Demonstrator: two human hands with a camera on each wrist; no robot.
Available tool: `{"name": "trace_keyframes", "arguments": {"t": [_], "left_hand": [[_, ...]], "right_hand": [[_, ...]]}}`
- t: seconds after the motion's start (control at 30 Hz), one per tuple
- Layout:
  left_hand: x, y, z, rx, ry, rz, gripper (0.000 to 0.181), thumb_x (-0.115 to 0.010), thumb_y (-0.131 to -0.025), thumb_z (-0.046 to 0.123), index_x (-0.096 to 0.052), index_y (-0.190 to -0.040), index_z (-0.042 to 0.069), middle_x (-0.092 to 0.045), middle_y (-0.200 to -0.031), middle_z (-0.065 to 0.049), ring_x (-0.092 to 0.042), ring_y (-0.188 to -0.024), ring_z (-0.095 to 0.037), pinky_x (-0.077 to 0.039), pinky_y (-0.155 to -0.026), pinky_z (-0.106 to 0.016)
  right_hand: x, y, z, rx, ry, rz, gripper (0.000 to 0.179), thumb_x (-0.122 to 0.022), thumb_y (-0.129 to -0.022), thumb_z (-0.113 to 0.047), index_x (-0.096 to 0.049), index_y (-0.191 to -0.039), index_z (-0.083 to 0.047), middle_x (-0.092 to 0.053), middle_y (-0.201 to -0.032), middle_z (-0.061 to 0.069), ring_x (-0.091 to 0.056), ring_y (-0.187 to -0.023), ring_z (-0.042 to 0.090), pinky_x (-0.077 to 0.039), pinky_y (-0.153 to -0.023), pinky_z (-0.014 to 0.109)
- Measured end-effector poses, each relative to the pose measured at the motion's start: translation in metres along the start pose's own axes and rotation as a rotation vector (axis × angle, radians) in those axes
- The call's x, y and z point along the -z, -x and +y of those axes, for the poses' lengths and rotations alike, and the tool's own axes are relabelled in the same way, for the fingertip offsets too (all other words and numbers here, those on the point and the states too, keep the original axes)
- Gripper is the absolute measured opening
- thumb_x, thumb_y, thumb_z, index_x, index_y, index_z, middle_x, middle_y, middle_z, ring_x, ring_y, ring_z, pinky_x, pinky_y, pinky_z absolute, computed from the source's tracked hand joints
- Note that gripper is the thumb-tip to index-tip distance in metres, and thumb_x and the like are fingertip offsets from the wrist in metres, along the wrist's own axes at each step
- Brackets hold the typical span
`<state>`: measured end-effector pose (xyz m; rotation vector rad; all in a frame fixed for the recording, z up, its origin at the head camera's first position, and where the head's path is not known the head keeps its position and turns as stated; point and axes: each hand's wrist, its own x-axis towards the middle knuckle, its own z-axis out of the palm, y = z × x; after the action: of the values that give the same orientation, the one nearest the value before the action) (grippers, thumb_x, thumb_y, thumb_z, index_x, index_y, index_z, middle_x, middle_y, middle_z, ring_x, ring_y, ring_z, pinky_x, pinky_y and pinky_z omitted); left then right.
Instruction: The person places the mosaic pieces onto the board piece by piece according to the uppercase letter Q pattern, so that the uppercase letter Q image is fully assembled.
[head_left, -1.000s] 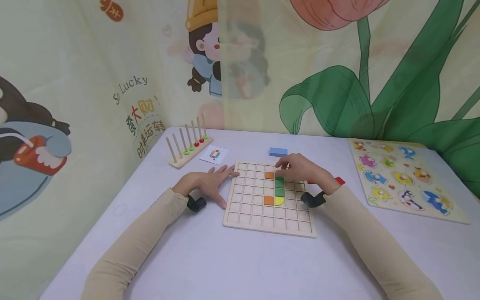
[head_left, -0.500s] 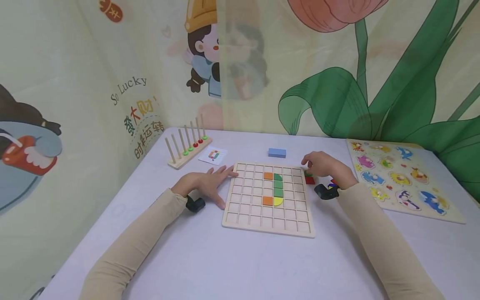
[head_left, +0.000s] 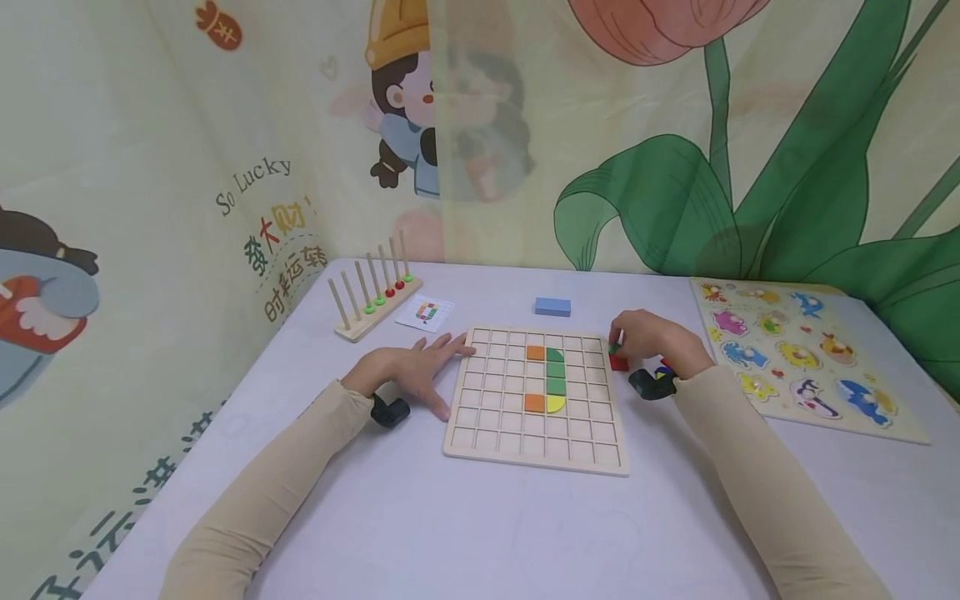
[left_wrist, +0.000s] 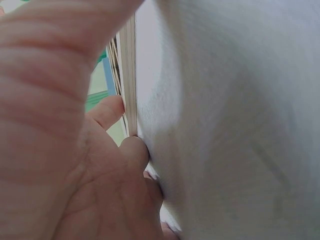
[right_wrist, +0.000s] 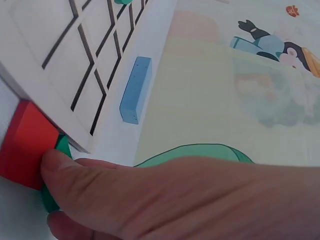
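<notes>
A wooden grid board [head_left: 495, 433] lies on the table, bearing two orange squares, two green squares, a green rounded piece [head_left: 554, 355] and a yellow rounded piece [head_left: 555, 404]. My left hand [head_left: 412, 367] has its fingers spread against the board's left edge, thumb and fingertips at the rim; the left wrist view shows the fingers on the board's side [left_wrist: 129, 75]. Just off the board's right edge, my right hand [head_left: 648, 333] pinches a green block [right_wrist: 62, 145] between thumb and finger. A red block [right_wrist: 27, 145] sits right beside it. Much of the green block is hidden by the thumb.
A blue block [head_left: 552, 307] lies behind the board. Back left are a peg stand [head_left: 382, 308] with red and green beads and a pattern card [head_left: 425, 313]. An animal puzzle board [head_left: 795, 358] lies at right. More coloured pieces [head_left: 664, 367] show beneath the right wrist.
My right hand has left the board's upper part, uncovering the green rounded piece there, and moved right to the loose blocks, where it has pinched a green one. My left hand stays put.
</notes>
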<state>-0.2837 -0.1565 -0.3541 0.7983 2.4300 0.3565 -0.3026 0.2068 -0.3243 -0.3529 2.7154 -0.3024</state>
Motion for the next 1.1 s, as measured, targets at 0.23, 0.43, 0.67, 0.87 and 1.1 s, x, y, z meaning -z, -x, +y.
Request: {"name": "trace_keyframes", "arguments": {"t": [0.23,0.43,0.67,0.87,1.1], "left_hand": [[0.000,0.000,0.000,0.009,0.011,-0.003,0.112,-0.083,-0.073,0.046,-0.012,-0.157,0.020,0.013,-0.164,-0.008,0.012,-0.151,-0.031,0.006,-0.120,-0.055],[-0.001,-0.002,-0.001,0.014,-0.007,-0.002,0.112,-0.082,-0.074,0.046,-0.012,-0.157,0.022,0.014,-0.164,-0.006,0.012,-0.151,-0.029,0.006,-0.120,-0.053],[-0.001,-0.001,0.001,0.016,-0.008,-0.001,0.111,-0.082,-0.074,0.046,-0.012,-0.156,0.021,0.013,-0.164,-0.007,0.012,-0.151,-0.030,0.005,-0.120,-0.054],[-0.002,-0.003,0.001,0.014,-0.016,0.003,0.111,-0.082,-0.074,0.046,-0.013,-0.156,0.022,0.013,-0.164,-0.006,0.012,-0.151,-0.029,0.005,-0.120,-0.053],[-0.002,0.000,0.002,0.006,-0.014,0.013,0.111,-0.083,-0.073,0.045,-0.014,-0.156,0.020,0.012,-0.165,-0.007,0.011,-0.151,-0.030,0.004,-0.120,-0.054]], "right_hand": [[0.001,0.000,0.002,0.015,0.010,-0.010,0.014,-0.066,-0.088,-0.005,-0.067,-0.100,0.001,-0.064,-0.095,0.015,-0.055,-0.088,0.028,-0.052,-0.084,0.044],[0.000,-0.001,0.002,0.013,0.008,-0.033,0.013,-0.064,-0.090,-0.006,-0.065,-0.100,0.001,-0.063,-0.090,0.012,-0.056,-0.084,0.025,-0.051,-0.082,0.041],[0.001,-0.001,0.004,-0.039,0.029,-0.036,0.021,-0.061,-0.093,-0.010,-0.062,-0.108,0.004,-0.061,-0.094,0.015,-0.055,-0.089,0.029,-0.051,-0.083,0.043],[0.005,0.009,0.005,-0.057,-0.029,-0.106,0.037,-0.074,-0.085,-0.015,-0.061,-0.117,-0.002,-0.061,-0.106,0.018,-0.054,-0.098,0.032,-0.051,-0.086,0.047],[0.005,0.006,0.007,-0.052,-0.058,-0.090,0.038,-0.077,-0.082,-0.015,-0.062,-0.114,0.000,-0.061,-0.107,0.018,-0.055,-0.099,0.032,-0.050,-0.085,0.047]]}}
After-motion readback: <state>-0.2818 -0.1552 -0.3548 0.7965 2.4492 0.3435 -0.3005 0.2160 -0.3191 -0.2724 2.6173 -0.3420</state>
